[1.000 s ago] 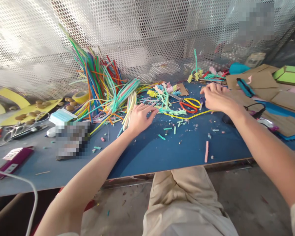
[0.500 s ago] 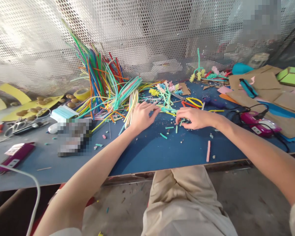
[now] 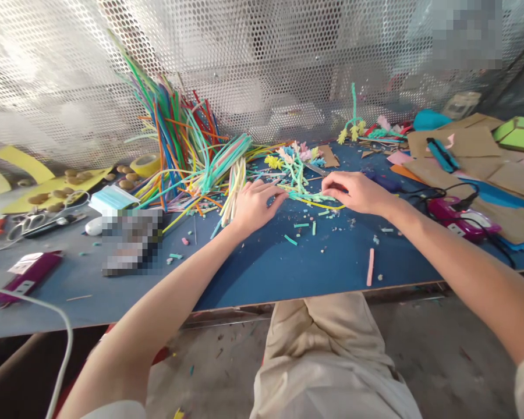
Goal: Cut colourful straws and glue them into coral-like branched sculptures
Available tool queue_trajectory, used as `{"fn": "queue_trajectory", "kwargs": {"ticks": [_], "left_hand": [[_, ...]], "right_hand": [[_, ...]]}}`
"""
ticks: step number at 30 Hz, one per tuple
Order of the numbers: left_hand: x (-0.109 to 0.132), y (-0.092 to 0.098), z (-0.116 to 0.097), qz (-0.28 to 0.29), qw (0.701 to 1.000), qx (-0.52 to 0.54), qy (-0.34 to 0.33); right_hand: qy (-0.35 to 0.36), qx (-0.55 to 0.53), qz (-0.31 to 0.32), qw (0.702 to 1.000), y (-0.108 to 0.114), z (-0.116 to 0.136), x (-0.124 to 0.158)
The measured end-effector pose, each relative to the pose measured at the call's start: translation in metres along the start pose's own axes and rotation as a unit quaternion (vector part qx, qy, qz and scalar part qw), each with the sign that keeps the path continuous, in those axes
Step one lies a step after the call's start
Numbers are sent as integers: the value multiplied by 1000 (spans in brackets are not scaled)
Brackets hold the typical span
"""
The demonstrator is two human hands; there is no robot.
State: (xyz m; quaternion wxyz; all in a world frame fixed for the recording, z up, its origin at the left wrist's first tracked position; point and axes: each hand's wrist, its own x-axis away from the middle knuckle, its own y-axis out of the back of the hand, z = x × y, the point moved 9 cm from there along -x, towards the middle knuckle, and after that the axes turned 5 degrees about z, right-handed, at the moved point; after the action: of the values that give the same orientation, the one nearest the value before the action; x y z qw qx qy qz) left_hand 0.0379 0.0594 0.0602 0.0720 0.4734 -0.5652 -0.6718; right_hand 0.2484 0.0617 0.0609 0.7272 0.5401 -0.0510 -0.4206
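A pipe-cleaner flower piece (image 3: pixel 294 166) with teal stems and yellow, pink and blue tips lies on the blue table (image 3: pixel 266 267). My left hand (image 3: pixel 253 206) rests on the table with fingers stretched out, its fingertips touching the near end of the teal stems. My right hand (image 3: pixel 356 192) is curled in a pinch over the teal stem and a yellow pipe cleaner (image 3: pixel 327 205) just right of the flower piece. Short cut bits of pipe cleaner (image 3: pixel 303 226) lie scattered below both hands.
A big bundle of coloured pipe cleaners (image 3: pixel 187 145) leans on the perforated metal screen. To the left lie a yellow tape roll (image 3: pixel 144 166), face mask (image 3: pixel 111 201), scissors (image 3: pixel 30 224) and purple box (image 3: pixel 24 276). On the right are a pink glue gun (image 3: pixel 456 212) and cardboard sheets (image 3: pixel 463 145).
My right hand came in from the far right of the table to the flower piece and closed on its stem. My left hand stayed in place.
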Motion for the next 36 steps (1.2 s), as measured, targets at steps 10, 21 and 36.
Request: {"fn": "queue_trajectory", "kwargs": {"ticks": [10,21,36], "left_hand": [[1,-2,-14,-2,999,-35,-32],[4,-2,-18,-21,997,-52,-59],[4,-1,-17,-20,997,-50,-58]], "right_hand": [[7,-19,-124,992,-2,17,-1],[9,-14,-128,992,-13,13,-2],[26,-38,-133,990,-16,12,-2]]}}
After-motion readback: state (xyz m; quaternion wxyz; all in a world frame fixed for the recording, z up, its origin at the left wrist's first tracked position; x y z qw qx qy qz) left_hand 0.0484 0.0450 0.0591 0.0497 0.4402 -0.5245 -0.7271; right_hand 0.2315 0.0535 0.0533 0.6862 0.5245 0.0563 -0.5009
